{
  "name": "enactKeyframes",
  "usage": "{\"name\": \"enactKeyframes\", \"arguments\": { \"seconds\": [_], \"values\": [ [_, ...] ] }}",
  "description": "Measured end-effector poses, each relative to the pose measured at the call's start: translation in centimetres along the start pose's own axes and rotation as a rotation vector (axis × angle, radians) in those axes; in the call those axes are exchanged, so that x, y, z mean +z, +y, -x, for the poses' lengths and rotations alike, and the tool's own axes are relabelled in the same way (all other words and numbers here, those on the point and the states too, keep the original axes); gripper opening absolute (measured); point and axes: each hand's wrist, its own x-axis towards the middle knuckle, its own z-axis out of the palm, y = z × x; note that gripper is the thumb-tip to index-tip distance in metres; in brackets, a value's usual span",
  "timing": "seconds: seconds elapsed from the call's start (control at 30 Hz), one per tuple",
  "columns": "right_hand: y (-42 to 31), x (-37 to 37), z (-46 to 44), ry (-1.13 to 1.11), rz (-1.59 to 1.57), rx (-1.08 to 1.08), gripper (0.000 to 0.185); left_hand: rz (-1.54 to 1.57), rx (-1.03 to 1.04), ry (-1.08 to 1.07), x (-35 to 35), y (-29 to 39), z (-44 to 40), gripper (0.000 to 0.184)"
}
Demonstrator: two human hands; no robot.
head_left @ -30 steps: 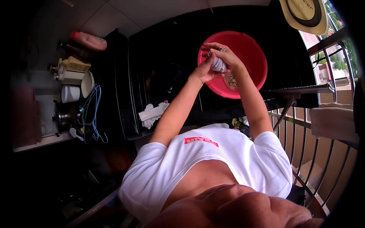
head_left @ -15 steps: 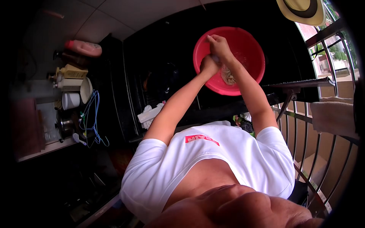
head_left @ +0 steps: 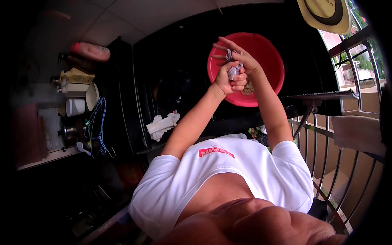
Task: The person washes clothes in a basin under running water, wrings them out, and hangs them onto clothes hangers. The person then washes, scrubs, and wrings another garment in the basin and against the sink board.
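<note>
Right hand [head_left: 245,59] has opened from a clench half a second ago, fingers now extended and spread; grayish cloth [head_left: 235,73], mostly hidden then, now shows. Left hand [head_left: 227,82] clenched around cloth, thumb side up; cloth's upper end against right hand. Cloth is over red basin [head_left: 269,57], left part. Pale wet item [head_left: 248,88] inside basin, partly covered by right forearm. Basin on dark worktop [head_left: 304,53]. White bundle [head_left: 163,124] near left forearm.
</note>
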Motion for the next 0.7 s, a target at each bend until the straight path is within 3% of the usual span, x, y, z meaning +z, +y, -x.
{"name": "enactKeyframes", "arguments": {
  "seconds": [0.1,0.13,0.2,0.27,0.33,0.37,0.4,0.43,0.47,0.5,0.53,0.6,0.67,0.7],
  "values": [
    [-1.4,1.1,-0.7,-0.182,0.141,-0.041,0.042,-0.05,0.043,-0.098,1.3,-0.3,0.9,0.026],
    [-1.8,1.6,-0.8,-0.184,0.136,-0.034,0.042,-0.046,0.048,-0.093,1.5,0.0,1.3,0.026],
    [-2.9,3.7,-0.7,-0.095,0.266,0.08,0.034,-0.533,0.029,0.183,1.3,1.0,1.5,0.018],
    [-2.2,4.2,-1.1,-0.025,0.416,0.078,0.031,-0.667,0.056,0.272,0.4,1.2,0.9,0.014],
    [-0.9,3.0,-2.0,0.181,0.58,0.049,0.027,-1.138,0.388,0.697,-0.7,0.3,-0.5,0.014],
    [0.3,1.9,-2.9,0.177,0.583,0.05,0.027,-1.346,0.343,0.795,-2.0,0.6,-0.9,0.028],
    [1.9,0.4,-3.8,0.353,0.679,-0.005,0.025,-1.345,0.347,0.795,-3.4,0.7,-1.5,0.028],
    [3.6,-0.8,-4.2,0.53,0.772,-0.06,0.023,-1.522,0.21,0.977,-4.7,0.8,-2.1,0.031],
    [4.9,-1.5,-4.3,0.528,0.775,-0.064,0.023,-1.697,0.063,1.157,-5.1,1.0,-2.5,0.034],
    [5.9,-1.8,-4.3,0.674,0.958,-0.247,0.022,-1.647,0.086,1.23,-2.8,0.6,-1.7,0.036],
    [6.6,-2.3,-4.4,0.819,1.136,-0.434,0.022,-1.65,0.091,1.226,-2.7,0.5,-1.2,0.036],
    [5.8,-1.4,-3.5,0.854,1.162,-0.36,0.021,-1.766,0.296,1.163,-3.1,0.2,-0.8,0.034],
    [4.1,-1.0,-2.8,0.616,1.208,-0.182,0.023,-1.755,0.322,1.131,-4.3,0.5,-0.8,0.036],
    [3.2,-2.1,-3.3,0.473,1.026,0.093,0.028,-1.581,0.31,0.962,-5.1,0.7,-0.9,0.035]
  ]
}}
